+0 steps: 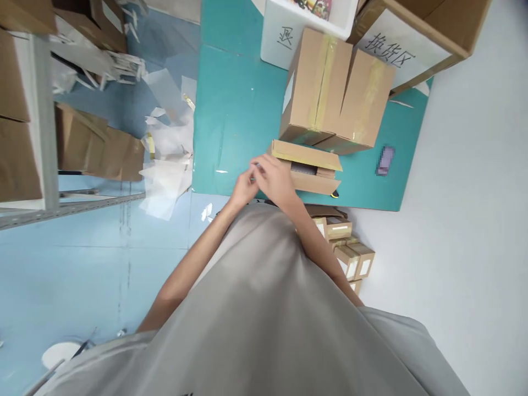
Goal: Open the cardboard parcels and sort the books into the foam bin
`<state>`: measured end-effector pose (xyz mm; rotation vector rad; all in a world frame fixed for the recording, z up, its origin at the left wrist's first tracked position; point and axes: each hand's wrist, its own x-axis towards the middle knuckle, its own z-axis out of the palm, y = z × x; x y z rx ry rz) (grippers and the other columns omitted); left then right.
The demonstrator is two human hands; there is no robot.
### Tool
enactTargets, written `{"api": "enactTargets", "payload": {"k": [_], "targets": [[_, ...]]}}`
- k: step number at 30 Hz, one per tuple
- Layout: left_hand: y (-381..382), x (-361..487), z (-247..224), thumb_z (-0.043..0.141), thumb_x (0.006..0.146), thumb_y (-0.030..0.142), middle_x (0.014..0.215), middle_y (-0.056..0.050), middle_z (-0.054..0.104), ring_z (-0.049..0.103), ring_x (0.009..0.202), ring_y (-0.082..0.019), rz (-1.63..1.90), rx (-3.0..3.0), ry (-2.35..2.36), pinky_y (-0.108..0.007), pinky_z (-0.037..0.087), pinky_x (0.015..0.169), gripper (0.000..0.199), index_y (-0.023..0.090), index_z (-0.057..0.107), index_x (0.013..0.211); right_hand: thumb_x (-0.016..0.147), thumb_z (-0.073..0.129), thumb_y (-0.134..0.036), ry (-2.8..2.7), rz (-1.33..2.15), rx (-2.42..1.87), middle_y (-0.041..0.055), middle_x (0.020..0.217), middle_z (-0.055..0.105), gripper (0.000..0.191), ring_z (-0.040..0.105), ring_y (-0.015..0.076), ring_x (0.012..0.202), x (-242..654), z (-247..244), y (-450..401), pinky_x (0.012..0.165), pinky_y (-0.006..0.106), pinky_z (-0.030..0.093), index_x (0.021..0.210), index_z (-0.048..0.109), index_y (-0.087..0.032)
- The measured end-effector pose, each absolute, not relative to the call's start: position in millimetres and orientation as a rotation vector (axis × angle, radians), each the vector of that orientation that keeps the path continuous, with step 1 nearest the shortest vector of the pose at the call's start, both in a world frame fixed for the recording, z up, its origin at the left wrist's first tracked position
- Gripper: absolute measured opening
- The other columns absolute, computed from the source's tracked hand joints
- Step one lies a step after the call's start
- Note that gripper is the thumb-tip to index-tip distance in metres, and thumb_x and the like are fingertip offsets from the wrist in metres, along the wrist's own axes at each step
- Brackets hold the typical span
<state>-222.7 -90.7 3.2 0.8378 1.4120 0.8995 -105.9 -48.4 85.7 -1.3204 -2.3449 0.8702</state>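
Observation:
My left hand (245, 188) and my right hand (274, 179) meet at the fingertips over the front edge of the green table (231, 110). The fingers of both are bent together, and anything between them is too small to make out. Just right of my right hand lies a small cardboard box (315, 183) with its flaps open and something dark inside. Behind it two taped cartons stand side by side, a left one (305, 104) and a right one (365, 104).
A white bin (274, 41) and a large open carton (412, 52) with handwritten labels stand at the back. A pixelated purple item (385, 160) lies at the right. Shelving (44, 126) and scattered paper (165, 176) are on the left; small boxes (346, 261) sit below the table.

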Motion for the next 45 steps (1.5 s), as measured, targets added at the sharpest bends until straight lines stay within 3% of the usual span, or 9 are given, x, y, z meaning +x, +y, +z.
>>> {"api": "enactTargets", "payload": {"k": [5, 9, 15, 21, 26, 32, 37, 41, 45], "targets": [[-49.5, -214.8, -1.1, 0.069, 0.097, 0.059, 0.111, -0.013, 0.081, 0.072, 0.082, -0.017, 0.936, 0.703, 1.322, -0.025, 0.055, 0.07, 0.043, 0.017, 0.076, 0.102, 0.113, 0.032, -0.03, -2.015, 0.671, -1.608, 0.0143, 0.126, 0.074, 0.04, 0.066, 0.0283, 0.123, -29.7, 61.9, -44.6, 0.111, 0.046, 0.051, 0.125, 0.07, -0.021], [-29.0, -206.2, 0.9, 0.071, 0.098, 0.051, 0.105, -0.014, 0.081, 0.067, 0.071, -0.013, 0.886, 0.618, 1.288, -0.022, 0.05, 0.061, 0.036, 0.015, 0.076, 0.096, 0.112, 0.039, -0.034, -2.066, 0.696, -1.674, 0.0143, 0.12, 0.076, 0.037, 0.068, 0.029, 0.116, -18.3, 48.8, -41.6, 0.107, 0.045, 0.053, 0.12, 0.072, -0.02], [-22.0, -205.8, -6.7, 0.079, 0.091, 0.033, 0.103, -0.012, 0.081, 0.07, 0.071, -0.012, 0.865, 0.479, 1.281, -0.025, 0.058, 0.067, 0.022, 0.015, 0.073, 0.101, 0.111, 0.042, -0.03, -2.144, 0.65, -1.705, 0.0153, 0.126, 0.072, 0.033, 0.063, 0.0293, 0.123, -39.5, 41.0, -23.8, 0.112, 0.046, 0.049, 0.123, 0.072, -0.02], [-20.8, -213.1, -17.3, 0.088, 0.08, 0.023, 0.087, -0.006, 0.078, 0.073, 0.069, -0.014, 0.874, 0.475, 1.247, -0.03, 0.063, 0.073, 0.035, 0.015, 0.071, 0.109, 0.109, 0.047, -0.02, -2.391, 0.743, -1.661, 0.011, 0.117, 0.071, 0.029, 0.063, 0.0257, 0.115, -57.0, 32.6, 5.8, 0.105, 0.038, 0.05, 0.113, 0.075, -0.021], [-24.4, -219.5, -20.0, 0.085, 0.075, 0.015, 0.091, -0.006, 0.079, 0.075, 0.076, -0.015, 0.882, 0.469, 1.189, -0.029, 0.063, 0.078, 0.032, 0.014, 0.07, 0.103, 0.105, 0.053, -0.018, -2.502, 0.765, -1.647, 0.0076, 0.11, 0.068, 0.023, 0.061, 0.0236, 0.109, -63.9, 31.7, 12.5, 0.098, 0.034, 0.052, 0.105, 0.076, -0.022], [-25.0, -223.0, -21.5, 0.073, 0.081, 0.009, 0.095, -0.007, 0.079, 0.078, 0.076, -0.016, 0.82, 0.411, 1.24, -0.033, 0.065, 0.082, 0.036, 0.016, 0.063, 0.114, 0.104, 0.055, -0.019, -2.675, 0.841, -1.614, 0.0067, 0.105, 0.067, 0.021, 0.063, 0.0238, 0.098, -61.8, 35.0, 20.8, 0.086, 0.034, 0.052, 0.102, 0.075, -0.023], [-24.1, -216.6, -24.4, 0.067, 0.096, 0.02, 0.084, -0.008, 0.076, 0.076, 0.071, -0.016, 0.819, 0.448, 1.269, -0.032, 0.066, 0.079, 0.006, 0.015, 0.068, 0.095, 0.107, 0.052, -0.022, -2.812, 0.87, -1.569, 0.0072, 0.102, 0.069, 0.024, 0.063, 0.0218, 0.09, -65.2, 45.8, 27.2, 0.078, 0.032, 0.048, 0.095, 0.072, -0.022], [-20.1, -213.3, -22.2, 0.06, 0.104, 0.031, 0.074, -0.008, 0.074, 0.072, 0.062, -0.014, 0.715, 0.559, 1.279, -0.027, 0.063, 0.067, 0.035, 0.013, 0.067, 0.074, 0.113, 0.039, -0.03, -2.945, 0.83, -1.486, 0.0131, 0.109, 0.071, 0.032, 0.065, 0.0255, 0.098, -67.2, 60.4, 22.4, 0.083, 0.034, 0.048, 0.103, 0.068, -0.018], [-12.9, -212.1, -17.6, 0.07, 0.096, 0.03, 0.067, -0.006, 0.072, 0.069, 0.057, -0.013, 0.675, 0.628, 1.314, -0.024, 0.061, 0.063, 0.03, 0.013, 0.07, 0.071, 0.113, 0.038, -0.041, -2.896, 0.866, -1.435, 0.0173, 0.121, 0.07, 0.035, 0.063, 0.031, 0.115, -60.1, 65.9, 4.0, 0.096, 0.04, 0.051, 0.118, 0.064, -0.019]]}}
